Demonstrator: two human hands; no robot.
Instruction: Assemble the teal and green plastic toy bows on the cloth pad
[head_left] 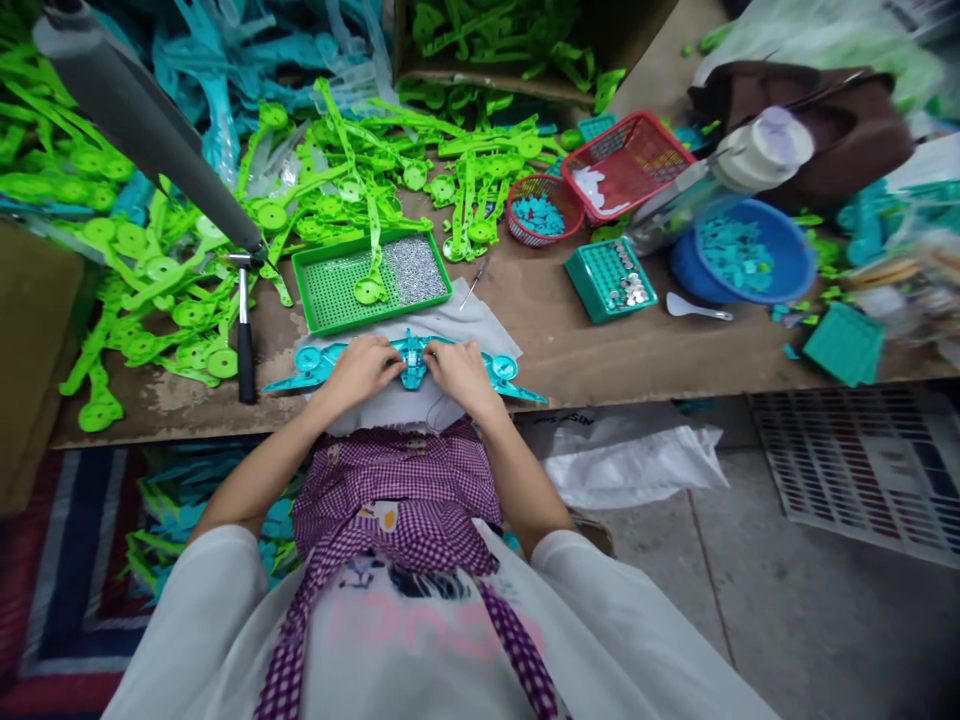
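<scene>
A long teal plastic toy part point(501, 372) lies flat on a white cloth point(480, 322) at the near edge of the wooden worktable point(570, 350). My left hand point(362, 368) presses on it left of its middle, and my right hand point(460, 372) presses right of the middle. Both hands have fingertips at the part's central hub point(412, 362). Just beyond the cloth sits a green tray point(330, 290) with small silver screws point(412, 268) and a green part lying across it. A small screwdriver point(474, 284) lies right of the tray.
A hammer point(244, 330) lies at the left. Heaps of green plastic parts point(180, 270) cover the far left. To the right are a red round basket point(541, 212), a red square basket point(627, 162), a teal tray point(610, 280), a blue bowl point(742, 250) and a white spoon point(696, 310).
</scene>
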